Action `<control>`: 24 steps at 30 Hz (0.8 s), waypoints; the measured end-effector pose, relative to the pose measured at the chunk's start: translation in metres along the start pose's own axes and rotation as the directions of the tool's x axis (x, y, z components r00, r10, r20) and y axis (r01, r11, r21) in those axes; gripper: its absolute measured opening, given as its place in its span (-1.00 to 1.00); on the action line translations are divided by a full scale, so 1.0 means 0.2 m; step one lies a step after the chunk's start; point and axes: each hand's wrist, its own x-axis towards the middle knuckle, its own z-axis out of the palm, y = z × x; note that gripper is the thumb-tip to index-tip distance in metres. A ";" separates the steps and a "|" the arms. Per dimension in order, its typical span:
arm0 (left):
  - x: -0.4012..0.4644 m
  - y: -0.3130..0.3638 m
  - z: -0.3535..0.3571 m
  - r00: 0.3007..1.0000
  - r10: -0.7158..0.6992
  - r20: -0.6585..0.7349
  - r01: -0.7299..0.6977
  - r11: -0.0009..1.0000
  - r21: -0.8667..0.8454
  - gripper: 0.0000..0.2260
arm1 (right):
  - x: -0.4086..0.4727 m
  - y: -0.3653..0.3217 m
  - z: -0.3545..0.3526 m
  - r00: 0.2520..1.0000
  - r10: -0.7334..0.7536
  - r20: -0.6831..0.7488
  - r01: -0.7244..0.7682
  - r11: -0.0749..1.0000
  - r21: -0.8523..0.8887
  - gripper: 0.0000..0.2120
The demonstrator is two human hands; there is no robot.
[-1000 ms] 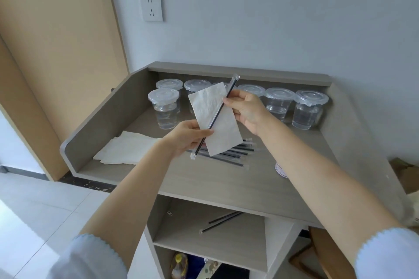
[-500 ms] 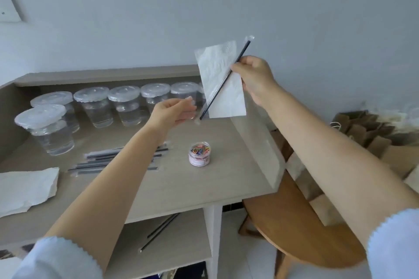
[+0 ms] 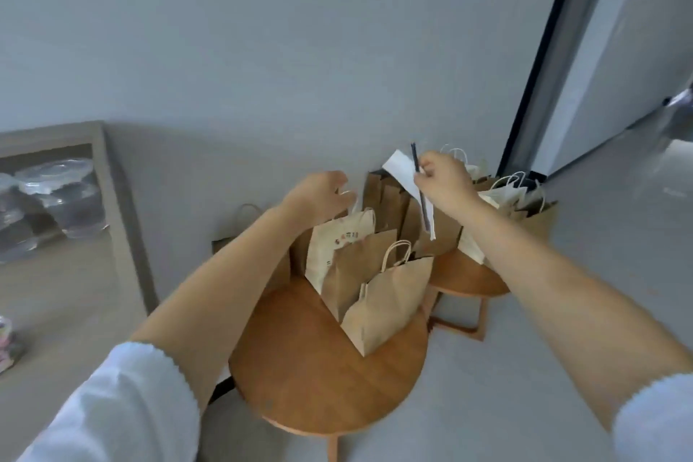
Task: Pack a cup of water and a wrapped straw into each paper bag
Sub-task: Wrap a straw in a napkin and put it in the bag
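Note:
My right hand [image 3: 444, 184] pinches a dark wrapped straw [image 3: 425, 213] together with a white napkin [image 3: 398, 166], above the open tops of several brown paper bags. My left hand [image 3: 318, 195] hovers with bent fingers at the top of a pale printed paper bag [image 3: 337, 244], beside its white handle; whether it grips the handle is unclear. A brown bag with twisted handles [image 3: 390, 308] stands in front. Lidded cups of water [image 3: 71, 195] stand on the counter at the far left.
The bags stand on a round wooden table [image 3: 318, 368] and a second one [image 3: 465, 279] behind it. More bags with white handles [image 3: 506, 195] crowd the right. The grey counter [image 3: 56, 293] with its raised side wall lies left. A dark door frame [image 3: 540, 60] rises at right.
My view has swung right from the counter to the tables of bags. My right hand carried the straw and napkin over the bags. My left hand let go of the straw and moved to the printed bag.

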 end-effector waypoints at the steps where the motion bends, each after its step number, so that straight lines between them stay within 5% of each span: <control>1: 0.07 0.07 0.12 0.999 0.021 0.044 -0.024 0.998 0.065 -0.70 | -0.01 0.13 -0.01 0.999 -0.011 0.038 0.015 0.997 -0.081 -0.81; 9: 0.46 0.37 0.93 0.954 0.027 0.298 -0.106 0.962 0.253 -0.67 | -0.02 0.87 -0.05 0.970 0.122 0.211 -0.044 0.939 -0.340 -0.86; 24: 1.55 0.45 1.54 0.934 -0.096 0.345 0.012 0.971 0.241 -0.71 | 0.99 1.65 -0.07 0.970 0.109 0.219 -0.055 0.970 -0.237 -0.88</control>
